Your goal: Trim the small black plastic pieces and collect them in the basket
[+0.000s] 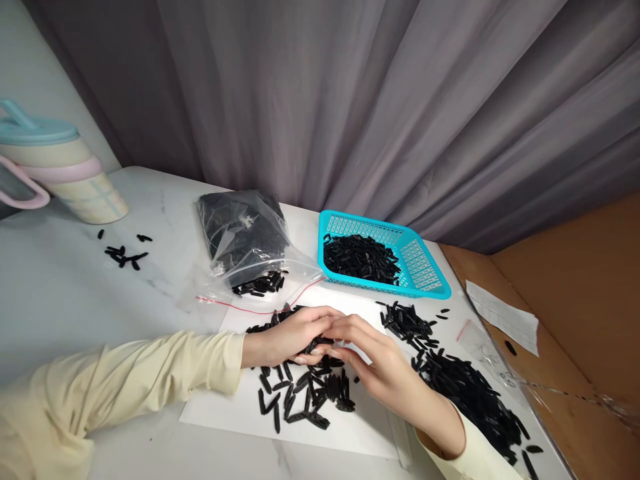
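1. In the centre of the frame, a few slim black pieces (320,343) are held in the left hand (293,333), whose fingers are curled around them. The right hand (387,363) is bent over the same bunch, its fingertips meeting the left fingers; whether anything is gripped by it cannot be told. Pieces could be dropped if the left fingers were loosened before the bunch was squared up.

2. Below the hands, many loose pieces are strewn at mixed angles over a white sheet (225,417). They could be swept aside or mixed with the held ones by a low wrist or a dragging cuff.

3. At centre left, a clear zip bag (245,233) is lain on its side, with pieces gathered near its red-edged mouth. More could be spilled onto the sheet if the bag were nudged by the left forearm.

4. At right of centre, a turquoise basket (435,287) is partly filled with pieces. It could be tipped if its near rim were caught by a knuckle.

5. At lower right, a large heap (465,393) is spread near the edge of the counter (65,287). Pieces could be pushed over by the right forearm; one stray piece (510,348) is seen beyond that edge, on the brown surface (590,360).

6. Held pieces could be miscounted or misaligned, since they are largely hidden by the fingers.
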`<state>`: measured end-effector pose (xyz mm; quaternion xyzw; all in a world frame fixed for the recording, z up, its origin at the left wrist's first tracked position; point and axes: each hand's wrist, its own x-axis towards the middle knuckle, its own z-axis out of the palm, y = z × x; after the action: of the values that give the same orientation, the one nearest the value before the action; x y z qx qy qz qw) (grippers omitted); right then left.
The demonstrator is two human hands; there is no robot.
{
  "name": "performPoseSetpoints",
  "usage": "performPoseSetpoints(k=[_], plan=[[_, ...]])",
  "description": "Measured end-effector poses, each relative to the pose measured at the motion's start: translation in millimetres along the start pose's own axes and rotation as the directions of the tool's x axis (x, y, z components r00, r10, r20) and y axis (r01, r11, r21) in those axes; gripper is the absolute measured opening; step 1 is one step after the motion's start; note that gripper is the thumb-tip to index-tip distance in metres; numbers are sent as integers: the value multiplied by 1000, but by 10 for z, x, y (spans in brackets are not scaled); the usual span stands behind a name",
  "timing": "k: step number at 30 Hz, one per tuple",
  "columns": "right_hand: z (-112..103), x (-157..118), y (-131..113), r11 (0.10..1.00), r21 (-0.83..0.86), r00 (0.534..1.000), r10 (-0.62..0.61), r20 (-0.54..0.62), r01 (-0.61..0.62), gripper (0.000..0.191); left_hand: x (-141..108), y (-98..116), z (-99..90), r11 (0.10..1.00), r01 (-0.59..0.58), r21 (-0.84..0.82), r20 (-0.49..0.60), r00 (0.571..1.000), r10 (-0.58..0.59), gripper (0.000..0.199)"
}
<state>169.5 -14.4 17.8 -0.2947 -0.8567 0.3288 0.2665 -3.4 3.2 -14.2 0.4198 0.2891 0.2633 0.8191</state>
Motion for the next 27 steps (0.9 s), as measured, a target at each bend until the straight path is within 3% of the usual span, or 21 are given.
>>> performPoseSetpoints(k=[9, 14, 17, 21, 24, 27], plan=[[43, -3, 59, 985, 138, 992, 110, -57, -101, 9, -19, -4, 14, 1000, 18, 17, 14, 1000, -18, 16], [43, -12, 57, 962, 214, 978, 192, -77, -171, 18, -32, 38, 36, 998, 23, 62, 7, 1000, -23, 24], [62, -50, 44, 930, 253, 954, 291, -72, -265, 20, -34, 48, 43, 996, 14, 94, 16, 1000, -15, 25], [135, -148, 27, 829, 374, 885, 464, -42, -417, 27, -33, 43, 43, 989, 21, 147, 11, 1000, -22, 27], [203, -207, 17, 795, 438, 856, 507, -100, -420, 29, -35, 42, 46, 986, 17, 165, 7, 1000, -19, 30], [251, -233, 10, 817, 437, 858, 485, -167, -377, 28, -42, 58, 57, 981, 20, 191, -4, 1000, -20, 33]])
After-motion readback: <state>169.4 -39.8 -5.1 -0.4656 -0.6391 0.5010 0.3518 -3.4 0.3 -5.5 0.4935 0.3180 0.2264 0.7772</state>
